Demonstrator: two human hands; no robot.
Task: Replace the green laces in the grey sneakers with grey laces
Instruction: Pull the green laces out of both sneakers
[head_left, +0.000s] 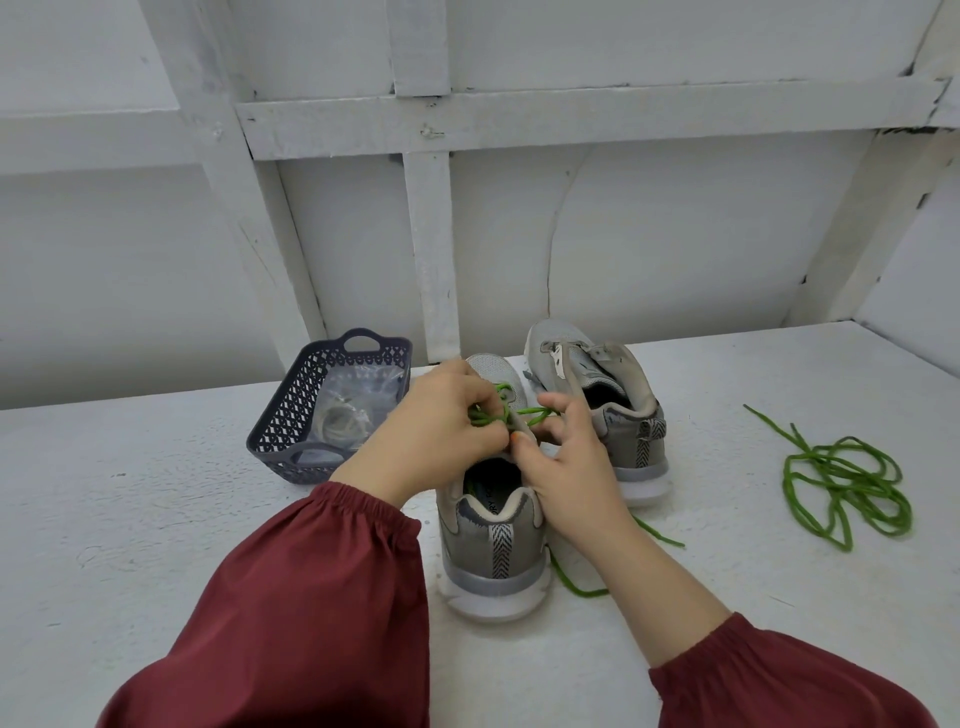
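On a white table (156, 519), both hands work the green lace (500, 391) of the near grey sneaker (493, 551). The left hand (441, 421) has its fingers curled round the lace and the right hand (566, 462) pinches it. The far sneaker (608, 395) stands unlaced, with grey laces (343, 418) in the basket (283, 415) to the left.

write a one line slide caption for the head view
Left hand and right hand pinch the green lace of the near sneaker; far sneaker already unlaced, loose lace on the table.
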